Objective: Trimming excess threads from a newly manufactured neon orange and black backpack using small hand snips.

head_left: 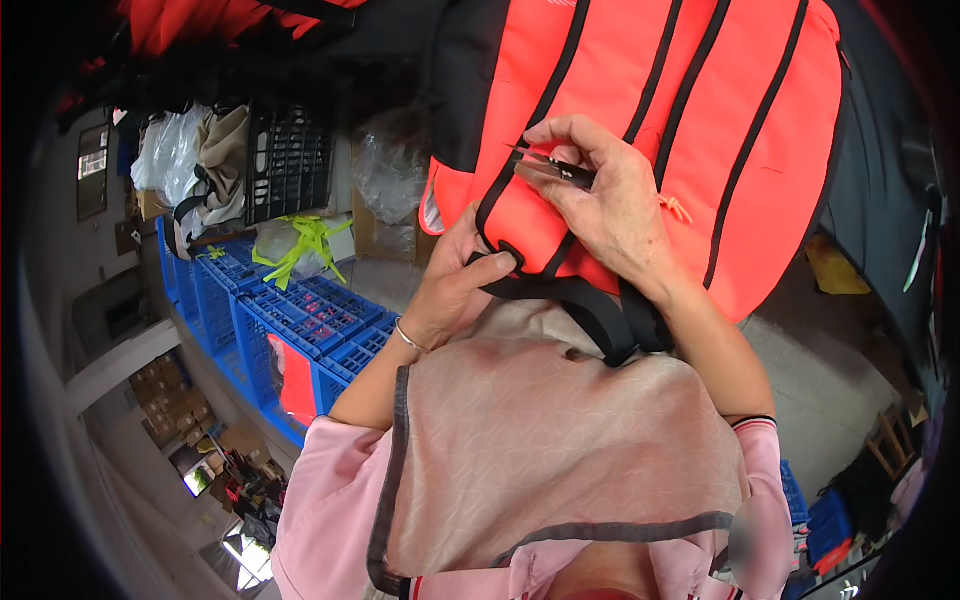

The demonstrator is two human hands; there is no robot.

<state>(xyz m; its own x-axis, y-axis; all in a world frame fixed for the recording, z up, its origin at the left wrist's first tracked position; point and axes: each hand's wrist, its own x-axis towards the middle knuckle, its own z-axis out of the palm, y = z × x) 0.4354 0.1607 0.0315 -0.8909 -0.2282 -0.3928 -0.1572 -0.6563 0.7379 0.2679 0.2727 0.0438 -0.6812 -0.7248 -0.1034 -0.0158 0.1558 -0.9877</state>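
A bright orange-red backpack (610, 70) with black piping lies before me and reaches up past the top of the view. At its near left corner my left hand (458, 285) pinches the edge where a black webbing strap (585, 300) joins, thumb on top. Small dark thread snips (565, 172) sit in my right hand (615, 200), which is closed around them above the orange panel. Their pointed blades face left, over the black piping. Just right of that wrist, a little orange cord loop (676, 208) lies on the fabric. The strap hangs down against my apron (560, 420).
Blue plastic crates (300, 315) stand at the left, with yellow-green strips (305, 248) on them. Behind them are a black crate (288, 160) and clear plastic wrap (392, 165). Dark fabric (895, 170) hangs at the right. A yellow piece (836, 268) lies below the bag's right side.
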